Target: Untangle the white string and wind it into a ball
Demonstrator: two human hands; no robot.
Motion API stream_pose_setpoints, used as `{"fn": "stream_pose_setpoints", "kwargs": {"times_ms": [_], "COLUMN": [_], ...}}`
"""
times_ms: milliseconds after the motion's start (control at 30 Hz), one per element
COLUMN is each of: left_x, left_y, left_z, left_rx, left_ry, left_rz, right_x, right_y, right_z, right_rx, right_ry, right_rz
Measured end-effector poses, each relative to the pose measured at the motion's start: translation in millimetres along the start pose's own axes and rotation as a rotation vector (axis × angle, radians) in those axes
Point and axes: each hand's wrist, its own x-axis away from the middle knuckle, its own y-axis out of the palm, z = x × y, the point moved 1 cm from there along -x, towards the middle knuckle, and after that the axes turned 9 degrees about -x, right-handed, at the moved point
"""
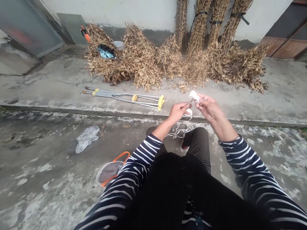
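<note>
Both my hands are raised in front of me above my knees. My left hand [177,111] is closed, pinching a thin crochet hook and a small white ring of yarn work [189,111]. My right hand [209,106] is closed around a small white bundle of yarn [193,95] held at its fingertips. A loose white yarn strand [179,132] hangs from the work down onto my dark trousers. Both sleeves are navy with white stripes.
Two metal crutches [124,97] with yellow pads lie on the raised concrete slab ahead. Dried leafy plant bundles [168,60] are heaped and leaning against the white wall. A crumpled plastic bag [86,138] and an orange-rimmed mesh bag [110,172] lie on the ground at my left.
</note>
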Motion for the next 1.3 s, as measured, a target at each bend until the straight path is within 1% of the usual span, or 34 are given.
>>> {"fn": "stream_pose_setpoints", "kwargs": {"times_ms": [67, 100, 167, 233, 267, 367, 500, 600, 700, 800, 867, 967, 1033, 1100, 1167, 1233, 1300], "left_x": [5.1, 6.9, 8.2, 7.7, 7.1, 6.2, 6.7, 7.4, 8.4, 9.7, 10.5, 12.3, 13.7, 14.5, 14.1, 12.4, 9.8], "left_y": [4.0, 5.3, 6.5, 7.1, 7.7, 11.5, 15.0, 13.6, 10.5, 8.6, 8.0, 5.7, 3.4, 1.8, 2.0, 3.3, 4.7], "left_z": [1.0, 1.9, 5.1, 10.1, 12.8, 19.9, 24.6, 26.8, 29.7, 32.3, 33.3, 35.0, 35.9, 35.6, 33.4, 29.4, 24.6], "left_rx": [0.044, 0.046, 0.011, -0.048, -0.074, -0.133, -0.211, -0.292, -0.352, -0.294, -0.162, 0.051, 0.12, 0.143, 0.137, 0.11, 0.07], "left_ry": [-0.003, 0.001, 0.036, 0.1, 0.129, 0.18, 0.22, 0.206, 0.17, 0.125, 0.055, -0.071, -0.118, -0.128, -0.126, -0.119, -0.1], "left_rz": [-0.044, -0.041, 0.04, 0.146, 0.177, 0.173, 0.181, 0.21, 0.246, 0.24, 0.18, 0.062, 0.001, -0.035, -0.03, 0.021, 0.087], "right_x": [-2.8, -3.2, -2.5, -0.5, 0.8, 4.2, 6.6, 6.2, 4.5, 2.2, 1.3, 2.1, 3.7, 5.0, 5.6, 5.5, 5.3], "right_y": [-3.9, -5.1, -5.7, -4.2, -2.9, 2.5, 7.6, 7.0, 5.4, 5.8, 7.2, 9.3, 9.6, 8.5, 6.3, 4.0, 2.6], "right_z": [-6.2, -8.2, -9.8, -9.3, -8.7, -6.6, -4.3, -2.8, -1.4, 1.4, 3.8, 6.5, 6.7, 6.0, 5.4, 5.8, 7.6], "right_rx": [-0.029, -0.047, -0.079, -0.1, -0.106, -0.114, -0.107, -0.082, -0.045, 0.013, 0.07, 0.196, 0.283, 0.361, 0.442, 0.512, 0.533], "right_ry": [0.037, 0.057, 0.105, 0.146, 0.16, 0.184, 0.177, 0.16, 0.134, 0.102, 0.043, -0.086, -0.147, -0.182, -0.227, -0.273, -0.286], "right_rz": [0.047, 0.06, 0.07, 0.084, 0.095, 0.123, 0.103, 0.088, 0.066, 0.031, 0.022, 0.024, 0.013, -0.007, -0.015, -0.009, -0.005]}}
